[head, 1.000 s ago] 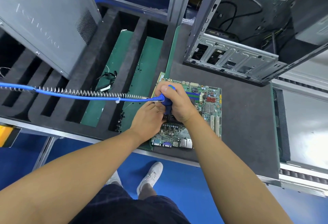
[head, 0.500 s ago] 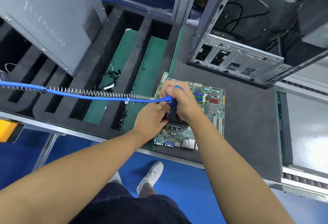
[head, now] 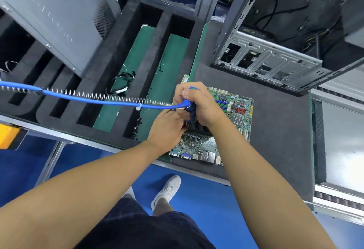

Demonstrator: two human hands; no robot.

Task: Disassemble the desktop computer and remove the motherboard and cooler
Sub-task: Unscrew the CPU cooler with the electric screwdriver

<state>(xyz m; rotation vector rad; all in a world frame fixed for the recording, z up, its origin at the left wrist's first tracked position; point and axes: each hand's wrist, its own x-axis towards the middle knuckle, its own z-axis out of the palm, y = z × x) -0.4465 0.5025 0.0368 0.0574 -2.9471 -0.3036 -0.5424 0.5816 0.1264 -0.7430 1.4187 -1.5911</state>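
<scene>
The motherboard [head: 235, 110] is laid flat on the grey surface [head: 275, 140], near the opened case [head: 275, 63]. A blue screwdriver [head: 190, 108] (cable [head: 98, 100] trailing leftward) is clenched upright over the board by the right hand [head: 199, 106]. The left hand [head: 167, 126] is set beside its shaft; what the fingers grasp cannot be told.

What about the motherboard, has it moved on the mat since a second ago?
No. The motherboard lies in the same spot on the grey mat, with the same gap to the computer case standing behind it.
</scene>
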